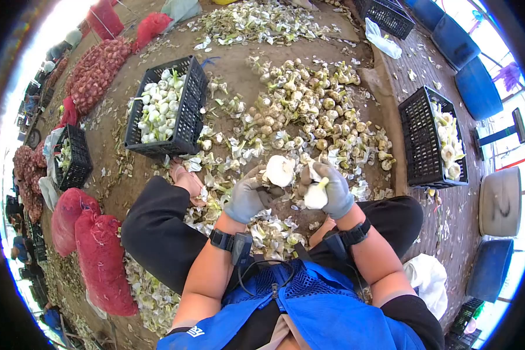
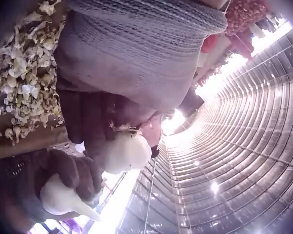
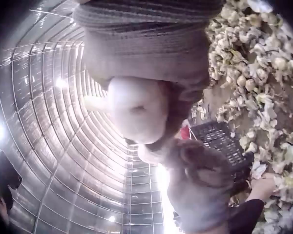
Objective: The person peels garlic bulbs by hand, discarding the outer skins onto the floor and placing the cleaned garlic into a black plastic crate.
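Both hands wear grey gloves with darkened fingers, held close together over the floor in front of the lap. A large white garlic bulb (image 1: 280,171) is gripped by my left hand (image 1: 249,197), which has it at the fingertips. My right hand (image 1: 336,191) holds a second, peeled garlic bulb (image 1: 316,197) with a short pale stem sticking up. In the right wrist view this stemmed bulb (image 3: 138,109) lies against the right palm, its round base showing. The left wrist view shows the other bulb (image 2: 124,153) under the left fingers, which partly hide it.
Unpeeled garlic bulbs (image 1: 309,105) lie heaped ahead, with loose skins around the legs. A black crate (image 1: 201,111) of white bulbs stands front left, another crate (image 1: 411,140) at right. Red mesh sacks (image 1: 102,262) lie at left; blue barrels (image 1: 478,93) line the right side.
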A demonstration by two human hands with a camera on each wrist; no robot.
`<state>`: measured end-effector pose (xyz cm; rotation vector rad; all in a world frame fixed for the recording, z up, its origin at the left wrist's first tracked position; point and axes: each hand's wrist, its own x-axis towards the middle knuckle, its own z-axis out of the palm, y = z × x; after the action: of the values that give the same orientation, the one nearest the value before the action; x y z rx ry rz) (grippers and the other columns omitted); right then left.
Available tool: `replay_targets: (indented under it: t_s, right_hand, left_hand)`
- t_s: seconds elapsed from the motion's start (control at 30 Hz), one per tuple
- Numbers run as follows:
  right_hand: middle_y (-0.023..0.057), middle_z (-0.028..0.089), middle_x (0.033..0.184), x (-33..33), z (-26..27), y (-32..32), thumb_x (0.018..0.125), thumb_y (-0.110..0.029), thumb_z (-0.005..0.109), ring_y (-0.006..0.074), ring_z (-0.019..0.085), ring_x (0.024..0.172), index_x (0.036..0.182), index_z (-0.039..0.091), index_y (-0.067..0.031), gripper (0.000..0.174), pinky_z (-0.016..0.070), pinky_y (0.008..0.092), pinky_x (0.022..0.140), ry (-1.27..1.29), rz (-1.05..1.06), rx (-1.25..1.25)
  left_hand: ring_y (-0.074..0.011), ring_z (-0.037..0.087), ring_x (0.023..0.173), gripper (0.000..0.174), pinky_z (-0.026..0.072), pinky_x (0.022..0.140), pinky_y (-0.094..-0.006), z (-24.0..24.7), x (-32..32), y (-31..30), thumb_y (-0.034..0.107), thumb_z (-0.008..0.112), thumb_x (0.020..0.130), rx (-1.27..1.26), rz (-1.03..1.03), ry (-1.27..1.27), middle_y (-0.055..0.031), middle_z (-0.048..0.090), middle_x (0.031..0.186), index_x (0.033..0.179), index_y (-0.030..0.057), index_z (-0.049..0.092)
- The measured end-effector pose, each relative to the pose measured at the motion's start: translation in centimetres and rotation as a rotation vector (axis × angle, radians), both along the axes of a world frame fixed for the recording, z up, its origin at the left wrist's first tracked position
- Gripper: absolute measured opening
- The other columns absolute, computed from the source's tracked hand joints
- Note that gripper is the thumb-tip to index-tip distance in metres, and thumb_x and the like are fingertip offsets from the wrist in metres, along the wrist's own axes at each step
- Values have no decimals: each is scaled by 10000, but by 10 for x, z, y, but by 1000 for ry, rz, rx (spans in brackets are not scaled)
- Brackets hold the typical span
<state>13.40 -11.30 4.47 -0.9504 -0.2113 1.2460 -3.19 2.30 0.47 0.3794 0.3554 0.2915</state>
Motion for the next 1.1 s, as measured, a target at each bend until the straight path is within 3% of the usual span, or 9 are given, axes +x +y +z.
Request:
replay_targets:
  t_s: [0.03, 0.1, 0.13, 0.17, 0.37, 0.43, 0.77, 1.03, 1.1]
  right_hand:
    - [116, 589, 882, 4, 4, 0, 861, -128, 546, 196, 625, 788, 1182, 403, 31, 386, 555, 303, 612, 38, -12, -13]
    - [234, 457, 1255, -5, 8, 4, 848, -293, 628, 288, 582, 1025, 1333, 296, 49, 680, 504, 326, 848, -347, 40, -110]
    - [256, 409, 1325, 9, -64, -2, 783, -453, 678, 331, 491, 1158, 1364, 265, 66, 882, 373, 351, 1011, -1008, 219, -285]
    - [258, 433, 1311, -7, -33, -2, 736, -532, 687, 335, 449, 1198, 1354, 289, 78, 955, 307, 347, 1051, -889, 134, -354]
    - [164, 563, 1064, 15, -119, -17, 846, -267, 600, 245, 583, 969, 1242, 444, -12, 496, 493, 335, 826, -658, 83, -182]
    - [112, 590, 864, 47, -86, -13, 903, -281, 498, 232, 602, 657, 1073, 525, -59, 281, 530, 359, 546, 445, -360, -61]
    - [127, 596, 762, 349, 76, -113, 872, -584, 459, 267, 580, 567, 954, 515, -85, 509, 500, 361, 450, -16, -1043, 43]
    - [41, 597, 802, 290, -107, -104, 889, -347, 483, 222, 621, 783, 874, 560, -154, 208, 538, 364, 668, 9, -893, 119]
    - [36, 569, 709, 267, -182, -98, 891, -384, 475, 222, 565, 598, 810, 566, -154, 260, 481, 371, 526, 212, -809, 162]
  left_hand:
    - [-287, 574, 1073, 481, 511, 866, -397, -4, -5, 1, 34, 481, 869, -4, -3, -3, -185, 547, 1213, 1342, 16, 395]
    - [-232, 572, 1061, 414, 503, 859, -348, -11, -2, -5, 16, 466, 858, 1080, 88, 198, -157, 557, 1188, 1272, 6, 453]
    - [-182, 579, 969, 331, 505, 809, -307, -10, 6, -9, 26, 498, 867, 750, 122, 178, -111, 575, 1091, 1197, 7, 488]
    - [-132, 585, 877, 248, 506, 759, -266, -7, 12, -13, 35, 530, 875, 416, 129, 170, -65, 594, 994, 1122, 8, 522]
    - [-132, 559, 950, 291, 474, 871, -276, -14, 44, -31, 48, 488, 887, 798, -139, 285, -48, 569, 1084, 1179, 46, 489]
    - [-122, 548, 970, 360, 475, 853, -269, -5, 56, -46, 5, 455, 895, 917, 4, 294, -60, 552, 1117, 1252, 51, 449]
    - [-186, 534, 1039, 552, 428, 912, -261, -54, 66, -58, -115, 467, 743, 961, -201, 364, -93, 544, 1126, 1280, 5, 430]
    - [-209, 562, 1033, 471, 420, 928, -299, -84, 60, -56, 32, 580, 797, 1341, -250, 476, -128, 596, 1096, 1254, 28, 466]
    - [-233, 565, 1044, 460, 423, 930, -305, -64, 60, -55, 53, 582, 799, 1370, -244, 510, -159, 586, 1128, 1246, 26, 475]
